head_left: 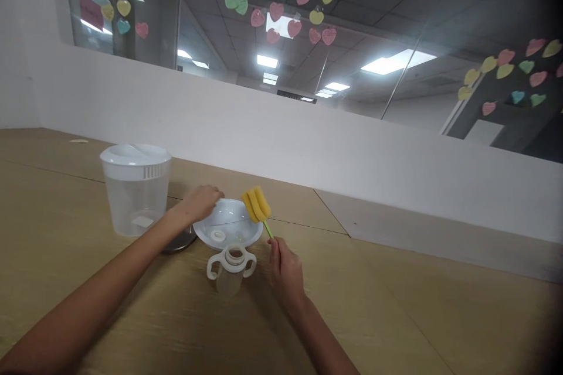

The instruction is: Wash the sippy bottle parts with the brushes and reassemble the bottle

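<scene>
My right hand (287, 272) pinches the green handle (269, 231) of the yellow-sponge brush (256, 205), likely leaving its head free near the round white plastic bowl (229, 212), with my left hand (200, 204) at its rim, grip unclear.

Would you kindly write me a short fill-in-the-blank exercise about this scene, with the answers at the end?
The right hand holds a brush with a ____ sponge head.
The bottle in front of the bowl has ____ handles.
In the picture, the lidded bucket stands to the ____ of that bowl.
A small white ring-shaped piece lies inside the ____.
Missing words: yellow; two; left; bowl.
</scene>
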Demonstrator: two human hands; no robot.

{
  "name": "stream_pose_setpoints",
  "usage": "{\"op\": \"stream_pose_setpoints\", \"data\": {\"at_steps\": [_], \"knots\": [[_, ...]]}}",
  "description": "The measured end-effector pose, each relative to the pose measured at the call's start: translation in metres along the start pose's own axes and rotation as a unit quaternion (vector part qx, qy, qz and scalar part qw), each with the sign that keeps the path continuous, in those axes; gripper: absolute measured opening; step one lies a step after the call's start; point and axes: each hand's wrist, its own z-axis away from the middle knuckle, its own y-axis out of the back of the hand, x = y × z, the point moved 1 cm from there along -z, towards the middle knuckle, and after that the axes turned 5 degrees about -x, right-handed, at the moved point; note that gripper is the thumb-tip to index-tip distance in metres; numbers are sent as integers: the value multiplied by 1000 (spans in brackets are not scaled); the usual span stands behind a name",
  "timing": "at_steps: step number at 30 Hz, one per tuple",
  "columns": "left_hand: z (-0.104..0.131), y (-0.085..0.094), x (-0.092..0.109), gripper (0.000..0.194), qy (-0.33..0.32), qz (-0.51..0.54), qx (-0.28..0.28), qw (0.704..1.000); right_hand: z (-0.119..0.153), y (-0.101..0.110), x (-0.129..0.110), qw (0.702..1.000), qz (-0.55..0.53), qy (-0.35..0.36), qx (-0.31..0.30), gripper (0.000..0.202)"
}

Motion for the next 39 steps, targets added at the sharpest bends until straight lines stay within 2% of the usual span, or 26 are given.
{"op": "stream_pose_setpoints", "data": {"at_steps": [2, 4, 7, 9, 11, 13, 16, 19, 22, 25, 28, 31, 34, 39], "knots": [[-2, -7, 20, 35, -96, 97, -2, 991, 0, -1, 1, 1000, 2, 2, -1, 44], [-4, -22, 35, 34, -150, 148, -24, 977, 0, -2, 3, 1000, 3, 4, -2, 44], [-7, -42, 43, 31, -151, 170, -53, 972, 0, -3, 5, 1000, 4, 0, 2, 43], [-10, -44, 39, 26, -140, 181, -51, 972, -1, -4, 6, 1000, 2, -7, 4, 43], [-11, -34, 33, 25, -132, 193, -33, 972, -1, -4, 6, 1000, -9, -15, 6, 43], [-9, -17, 26, 25, -126, 231, 4, 965, -1, -4, 7, 999, -25, -24, 7, 45], [-1, 12, 20, 29, -131, 344, 68, 927, -1, -4, 6, 999, -37, -24, 2, 46], [8, 32, 18, 30, -132, 413, 108, 895, -2, -4, 7, 999, -38, -19, 5, 45], [11, 39, 16, 29, -112, 420, 139, 890, -3, -3, 8, 999, -45, -25, 13, 44], [10, 36, 15, 32, -95, 437, 152, 882, -3, -4, 9, 998, -47, -38, 10, 44], [8, 32, 19, 35, -94, 454, 153, 873, -2, -6, 9, 999, -26, -21, -2, 42], [10, 32, 25, 35, -105, 432, 125, 887, -1, -8, 9, 1000, -3, 29, -7, 41], [15, 40, 23, 41, -83, 343, 106, 930, 0, -5, 8, 997, 11, 79, 2, 40], [22, 52, -6, 43, 13, 144, 53, 988, -1, 2, 5, 995, 14, 97, 24, 37]]}}
